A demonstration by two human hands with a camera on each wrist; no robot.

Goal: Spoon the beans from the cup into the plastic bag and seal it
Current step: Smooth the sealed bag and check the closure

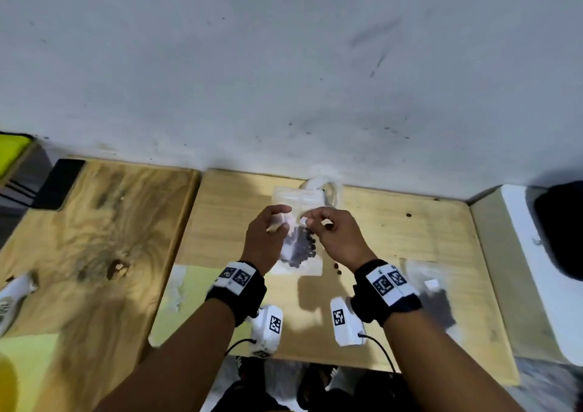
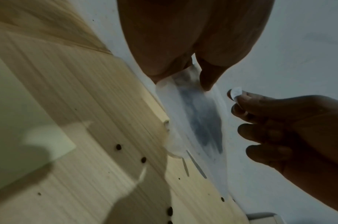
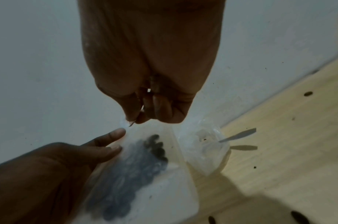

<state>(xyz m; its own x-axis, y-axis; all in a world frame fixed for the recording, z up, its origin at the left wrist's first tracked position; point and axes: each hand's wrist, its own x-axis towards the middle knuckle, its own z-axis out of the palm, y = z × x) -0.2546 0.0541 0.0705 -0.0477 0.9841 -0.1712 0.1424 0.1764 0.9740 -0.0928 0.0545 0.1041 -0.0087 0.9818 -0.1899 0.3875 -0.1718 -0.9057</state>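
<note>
Centrally, one plastic bag [image 1: 298, 247] of beans [image 1: 301, 247] is held above the table [image 1: 394, 235] near its far edge: gripped by the left hand [image 1: 266, 241], its top pinched by the right hand [image 1: 336, 238]. One cup [image 1: 321, 187] stands behind.

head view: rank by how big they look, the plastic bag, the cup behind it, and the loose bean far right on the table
1. plastic bag, clearly largest
2. cup, partly hidden behind the bag, so its full size is unsure
3. loose bean, a tiny dark speck

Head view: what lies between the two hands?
The plastic bag with dark beans fills the gap between the left hand and right hand, shown in the head view; both wrist views agree.
</note>
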